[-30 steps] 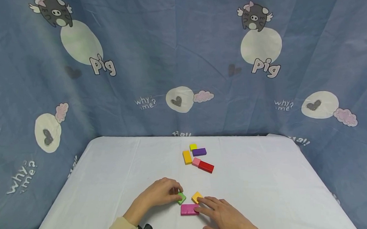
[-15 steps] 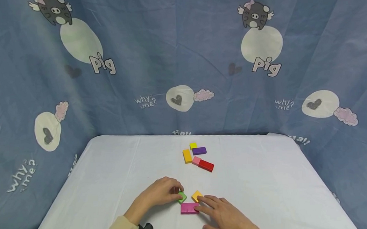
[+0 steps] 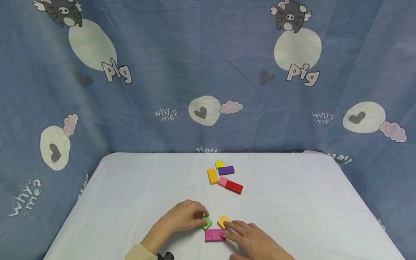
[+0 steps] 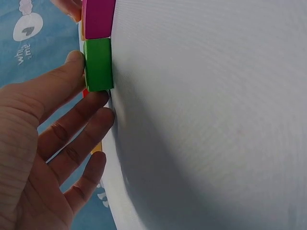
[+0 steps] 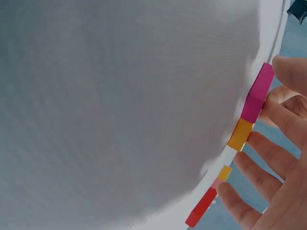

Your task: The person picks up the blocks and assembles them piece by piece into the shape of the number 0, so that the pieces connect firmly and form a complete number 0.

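Observation:
My left hand (image 3: 182, 217) pinches a small green block (image 3: 208, 224) on the white table, its thumb laid on the block's upper face. In the left wrist view the green block's end touches or almost touches a magenta block (image 4: 99, 19). My right hand (image 3: 252, 244) lies low over the table with fingers spread. One fingertip rests on the right end of the magenta block, and another touches a small orange-yellow block (image 3: 221, 221). That block stands behind the magenta one, set at an angle. Green and orange-yellow blocks have a gap between them.
Farther back lie a red block (image 3: 234, 187) touching a pink one (image 3: 223, 181), an orange block (image 3: 212, 176), a purple block (image 3: 226, 170) and a yellow block (image 3: 219, 164). A blue printed curtain (image 3: 204, 66) hangs behind the white table (image 3: 298, 204).
The head view has tilted very slightly. Both hands and all the blocks hold practically the same places.

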A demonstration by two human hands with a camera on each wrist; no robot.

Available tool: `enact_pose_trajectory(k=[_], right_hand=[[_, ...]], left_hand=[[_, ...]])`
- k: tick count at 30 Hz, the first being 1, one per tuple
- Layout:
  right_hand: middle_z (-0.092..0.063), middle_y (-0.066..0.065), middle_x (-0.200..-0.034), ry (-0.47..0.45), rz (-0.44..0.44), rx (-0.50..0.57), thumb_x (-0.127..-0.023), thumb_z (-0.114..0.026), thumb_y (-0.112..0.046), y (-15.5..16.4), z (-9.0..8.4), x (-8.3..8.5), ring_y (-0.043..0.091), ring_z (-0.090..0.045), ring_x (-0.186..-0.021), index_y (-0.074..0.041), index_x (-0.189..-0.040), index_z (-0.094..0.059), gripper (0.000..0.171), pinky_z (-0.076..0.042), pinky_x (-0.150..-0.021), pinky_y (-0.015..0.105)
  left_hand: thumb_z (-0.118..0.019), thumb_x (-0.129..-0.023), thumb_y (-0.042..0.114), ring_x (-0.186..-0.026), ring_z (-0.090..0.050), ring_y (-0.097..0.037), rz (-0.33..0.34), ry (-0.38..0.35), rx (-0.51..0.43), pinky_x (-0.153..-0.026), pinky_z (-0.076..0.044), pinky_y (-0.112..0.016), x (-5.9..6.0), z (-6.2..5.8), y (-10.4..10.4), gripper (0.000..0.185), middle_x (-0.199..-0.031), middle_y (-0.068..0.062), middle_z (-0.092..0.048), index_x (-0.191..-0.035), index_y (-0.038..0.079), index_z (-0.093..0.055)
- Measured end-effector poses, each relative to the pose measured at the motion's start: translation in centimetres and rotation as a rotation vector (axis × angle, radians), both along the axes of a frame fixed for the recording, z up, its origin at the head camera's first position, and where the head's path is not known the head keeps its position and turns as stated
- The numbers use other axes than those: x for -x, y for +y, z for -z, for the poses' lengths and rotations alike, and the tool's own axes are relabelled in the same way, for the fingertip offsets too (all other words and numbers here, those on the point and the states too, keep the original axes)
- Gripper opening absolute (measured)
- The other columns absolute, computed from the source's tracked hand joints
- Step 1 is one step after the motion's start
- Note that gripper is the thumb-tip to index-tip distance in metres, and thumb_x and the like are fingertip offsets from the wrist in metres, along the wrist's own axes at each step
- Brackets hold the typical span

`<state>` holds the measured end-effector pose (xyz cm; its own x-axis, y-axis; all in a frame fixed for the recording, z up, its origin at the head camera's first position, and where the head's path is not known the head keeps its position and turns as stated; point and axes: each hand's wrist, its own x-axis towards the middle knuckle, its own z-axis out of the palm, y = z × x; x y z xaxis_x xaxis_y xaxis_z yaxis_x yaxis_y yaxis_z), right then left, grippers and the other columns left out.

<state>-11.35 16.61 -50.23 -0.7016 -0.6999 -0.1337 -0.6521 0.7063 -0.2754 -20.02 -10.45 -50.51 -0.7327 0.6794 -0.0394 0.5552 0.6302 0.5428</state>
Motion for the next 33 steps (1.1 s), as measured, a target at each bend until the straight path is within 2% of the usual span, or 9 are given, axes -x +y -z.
enact_pose_trajectory(k=[7,17,27,33], right_hand=[[-0.04,-0.005,-0.151,0.041,-0.006,0.012,-0.092,-0.054,-0.061,0.04,0.0,-0.17,0.021,-0.043,-0.133,-0.031,-0.15,-0.039,0.067,-0.044,-0.097,0.056],[-0.04,-0.006,-0.151,-0.014,0.03,0.011,-0.091,-0.05,-0.066,-0.03,-0.07,-0.25,0.021,-0.042,-0.133,-0.033,-0.152,-0.034,0.072,-0.044,-0.098,0.056],[-0.039,-0.006,-0.152,-0.007,0.017,0.019,-0.091,-0.05,-0.066,0.03,0.01,-0.18,0.02,-0.042,-0.134,-0.033,-0.153,-0.032,0.072,-0.044,-0.097,0.057],[-0.041,-0.006,-0.15,-0.023,0.116,0.074,-0.093,-0.053,-0.06,0.54,-0.37,0.57,0.02,-0.041,-0.134,-0.032,-0.147,-0.043,0.062,-0.041,-0.101,0.056]], left_hand=[[-0.076,-0.086,0.033,-0.068,-0.052,0.0,-0.002,0.003,-0.011,-0.064,-0.045,-0.022,0.06,0.02,-0.03,0.017,-0.074,0.021,-0.056,-0.099,0.022,-0.074],[-0.076,-0.086,0.033,-0.067,-0.052,0.0,0.006,-0.008,-0.014,-0.064,-0.045,-0.023,0.13,0.03,-0.05,0.018,-0.074,0.021,-0.057,-0.099,0.021,-0.074],[-0.076,-0.086,0.033,-0.068,-0.052,0.001,0.013,0.002,-0.027,-0.064,-0.045,-0.022,0.26,0.35,-0.19,0.018,-0.074,0.021,-0.057,-0.099,0.022,-0.074],[-0.071,-0.09,0.033,-0.071,-0.052,-0.001,-0.033,0.011,-0.041,-0.067,-0.047,-0.025,0.36,-0.35,-0.72,0.023,-0.08,0.019,-0.06,-0.105,0.016,-0.074]])
